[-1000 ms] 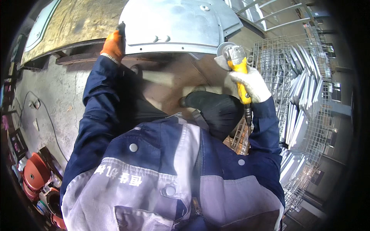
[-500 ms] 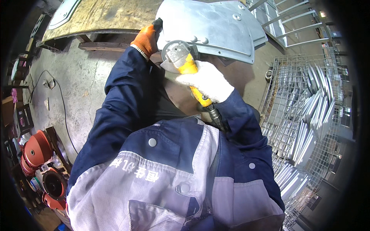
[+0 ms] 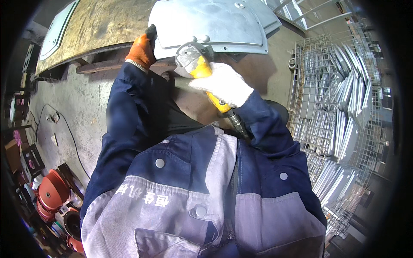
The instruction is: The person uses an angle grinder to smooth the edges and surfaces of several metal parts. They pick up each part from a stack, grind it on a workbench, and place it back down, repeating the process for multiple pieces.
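My left hand (image 3: 141, 51), in an orange glove with dark fingertips, is closed on the left edge of a grey metal panel (image 3: 215, 21). The panel has a raised middle, holes along its rim and two small round knobs at the near side. My right hand (image 3: 226, 84), in a white glove, is wrapped round the yellow body of an angle grinder (image 3: 200, 68). The grinder's head and disc lie by the panel's near edge, just below the knobs. Whether the disc touches the metal, I cannot tell. A dark hose fitting (image 3: 237, 122) runs from its rear end towards my sleeve.
A worn wooden table (image 3: 94, 32) stands at the far left, with another grey panel (image 3: 58, 32) on it. On the right, a wire mesh cage (image 3: 301, 86) holds stacked metal plates (image 3: 344, 137). Red round housings (image 3: 53, 189) lie lower left; a cable (image 3: 71, 133) crosses the floor.
The view has shifted, so the panel and both hands appear further left. Relative to the panel, the grinder has moved right along the near edge towards the knobs. My left hand keeps its hold.
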Motion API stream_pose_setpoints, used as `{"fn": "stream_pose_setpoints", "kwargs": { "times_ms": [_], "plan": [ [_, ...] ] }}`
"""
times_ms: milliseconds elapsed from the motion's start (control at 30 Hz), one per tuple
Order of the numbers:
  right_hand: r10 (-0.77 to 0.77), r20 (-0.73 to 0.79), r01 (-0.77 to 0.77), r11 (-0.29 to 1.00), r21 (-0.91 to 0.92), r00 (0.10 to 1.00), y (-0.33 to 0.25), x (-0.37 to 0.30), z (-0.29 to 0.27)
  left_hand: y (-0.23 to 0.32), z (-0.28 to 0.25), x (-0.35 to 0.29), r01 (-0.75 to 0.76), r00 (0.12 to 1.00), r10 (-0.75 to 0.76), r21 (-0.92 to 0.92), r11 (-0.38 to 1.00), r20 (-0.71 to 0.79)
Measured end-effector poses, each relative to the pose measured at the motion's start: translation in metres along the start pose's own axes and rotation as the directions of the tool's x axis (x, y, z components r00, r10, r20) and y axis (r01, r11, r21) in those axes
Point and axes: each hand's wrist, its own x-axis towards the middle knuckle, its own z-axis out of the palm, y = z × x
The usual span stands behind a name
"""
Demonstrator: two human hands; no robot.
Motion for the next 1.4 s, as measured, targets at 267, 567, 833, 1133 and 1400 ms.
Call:
{"fn": "stream_pose_setpoints", "kwargs": {
  "times_ms": [267,567,833,1133,1400],
  "plan": [
    [0.072,-0.090,-0.052,0.977,0.208,0.993,0.015,-0.032,-0.031,0.001,0.000,-0.001,-0.201,0.972,0.213,0.115,0.973,-0.100],
    [0.241,-0.168,-0.149,0.890,0.430,0.956,0.049,-0.065,-0.086,-0.011,-0.008,0.002,-0.325,0.938,0.338,0.513,0.795,0.072],
    [0.275,-0.400,-0.081,0.895,0.439,0.874,0.088,-0.085,-0.131,-0.051,-0.023,0.023,-0.331,0.940,0.334,0.447,0.831,0.073],
    [0.253,-0.261,0.042,0.638,0.769,0.932,0.083,-0.106,-0.162,0.024,0.024,-0.004,0.183,0.967,-0.247,-0.497,0.848,-0.066],
    [0.205,-0.015,-0.115,0.603,0.790,0.979,0.062,-0.054,-0.206,0.013,0.029,-0.011,0.280,0.914,-0.401,-0.615,0.737,-0.066]
  ]
}}
